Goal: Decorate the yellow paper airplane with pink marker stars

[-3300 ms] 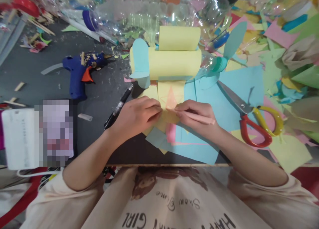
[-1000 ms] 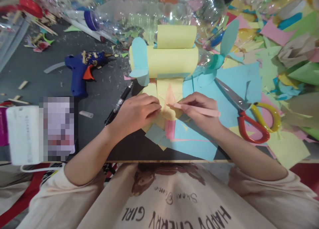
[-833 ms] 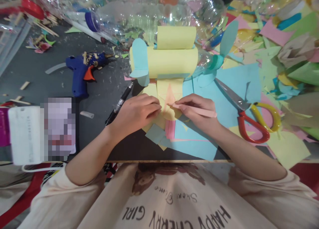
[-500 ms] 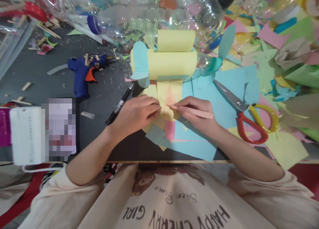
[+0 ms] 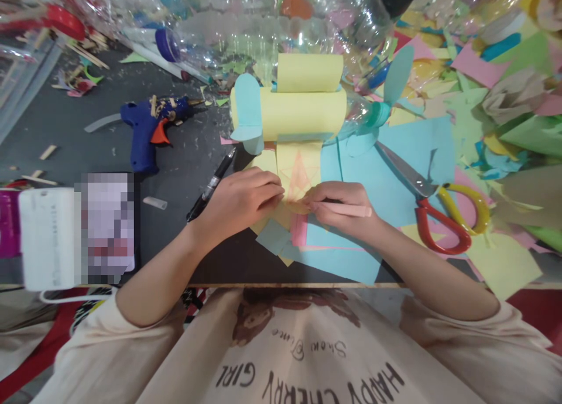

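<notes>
My right hand (image 5: 336,202) is closed round a pale pink marker pen (image 5: 351,209), its tip hidden at the fingers, low on a yellow paper wing (image 5: 312,157). A partly coloured orange-pink star (image 5: 299,173) is drawn on that wing. With fingers bent together, my left hand (image 5: 248,198) holds the wing's left edge; its thumb is mostly hidden. The wing joins a plastic-bottle plane (image 5: 302,114) wrapped in yellow paper, with a second yellow wing (image 5: 309,73) on the far side. Light blue paper pieces form the tail (image 5: 248,102) and propeller (image 5: 398,76).
Red-and-yellow-handled scissors (image 5: 443,216) lie on paper at right. To the left are a black pen (image 5: 211,184), a blue glue gun (image 5: 147,132), a phone (image 5: 109,222) and a white box-shaped object (image 5: 47,240). Clear bottles (image 5: 246,38) and paper scraps (image 5: 478,64) cover the back.
My right hand has shifted slightly down and left with the marker, to the lower part of the star. The left hand stays in place.
</notes>
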`<action>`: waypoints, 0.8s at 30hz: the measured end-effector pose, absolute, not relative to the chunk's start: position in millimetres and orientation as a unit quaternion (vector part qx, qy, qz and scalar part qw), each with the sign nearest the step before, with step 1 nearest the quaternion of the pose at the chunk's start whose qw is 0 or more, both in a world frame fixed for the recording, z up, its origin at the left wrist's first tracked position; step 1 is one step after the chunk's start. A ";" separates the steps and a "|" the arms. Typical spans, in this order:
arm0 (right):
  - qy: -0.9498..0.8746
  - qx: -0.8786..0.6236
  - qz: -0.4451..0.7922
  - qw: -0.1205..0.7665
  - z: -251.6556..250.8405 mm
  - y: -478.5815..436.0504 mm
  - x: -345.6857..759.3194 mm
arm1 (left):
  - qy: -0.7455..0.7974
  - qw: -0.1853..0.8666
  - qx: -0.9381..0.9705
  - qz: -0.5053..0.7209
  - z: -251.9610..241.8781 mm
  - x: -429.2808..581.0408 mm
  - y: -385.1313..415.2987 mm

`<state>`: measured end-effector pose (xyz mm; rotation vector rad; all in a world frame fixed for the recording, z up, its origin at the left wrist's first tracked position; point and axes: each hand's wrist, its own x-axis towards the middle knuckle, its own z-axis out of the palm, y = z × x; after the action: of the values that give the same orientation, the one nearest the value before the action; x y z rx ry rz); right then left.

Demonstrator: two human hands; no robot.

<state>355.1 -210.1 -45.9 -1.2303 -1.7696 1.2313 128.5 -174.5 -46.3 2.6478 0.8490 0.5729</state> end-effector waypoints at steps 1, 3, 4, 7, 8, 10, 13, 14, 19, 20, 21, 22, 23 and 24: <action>-0.666 -0.472 0.473 0.332 -46.7 -210.2 355.3 | 0.296 0.149 0.922 0.201 -46.5 128.3 -174.5; -0.633 -0.492 0.475 0.362 -48.3 -210.4 355.5 | 0.297 0.146 0.921 0.204 -46.9 127.7 -174.6; -0.616 -0.505 0.471 0.379 -48.9 -210.4 355.4 | 0.298 0.145 0.921 0.205 -47.0 127.3 -174.8; -0.586 -0.533 0.455 0.406 -49.5 -209.6 354.9 | 0.301 0.144 0.922 0.197 -47.2 126.9 -175.2; -0.586 -0.536 0.454 0.404 -49.4 -209.3 354.7 | 0.303 0.145 0.922 0.192 -47.2 127.0 -175.2; -0.590 -0.538 0.457 0.392 -49.0 -208.7 354.4 | 0.307 0.147 0.922 0.186 -46.8 127.5 -175.2; -0.593 -0.539 0.460 0.383 -48.4 -208.4 354.2 | 0.305 0.148 0.921 0.190 -45.8 128.2 -175.0; -0.595 -0.540 0.458 0.382 -48.2 -208.4 354.1 | 0.304 0.147 0.921 0.194 -45.6 128.5 -175.0; -0.613 -0.542 0.440 0.368 -45.9 -209.2 353.0 | 0.299 0.134 0.923 0.200 -45.8 129.3 -175.3; -0.618 -0.541 0.438 0.366 -45.2 -209.5 352.7 | 0.299 0.133 0.923 0.201 -46.0 129.3 -175.3; -0.623 -0.538 0.438 0.362 -44.5 -209.7 352.4 | 0.299 0.133 0.923 0.201 -46.2 129.2 -175.4; -0.629 -0.532 0.438 0.359 -43.9 -210.0 352.1 | 0.300 0.135 0.923 0.200 -46.3 129.1 -175.5; -0.636 -0.524 0.439 0.356 -43.5 -210.3 352.0 | 0.301 0.137 0.923 0.199 -46.4 129.0 -175.5; -0.645 -0.515 0.442 0.353 -43.2 -210.6 351.9 | 0.301 0.139 0.923 0.197 -46.4 128.8 -175.6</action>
<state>351.9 -210.6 -43.2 -1.3310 -1.6675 1.1438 128.8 -175.6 -46.4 2.6670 0.8698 0.5698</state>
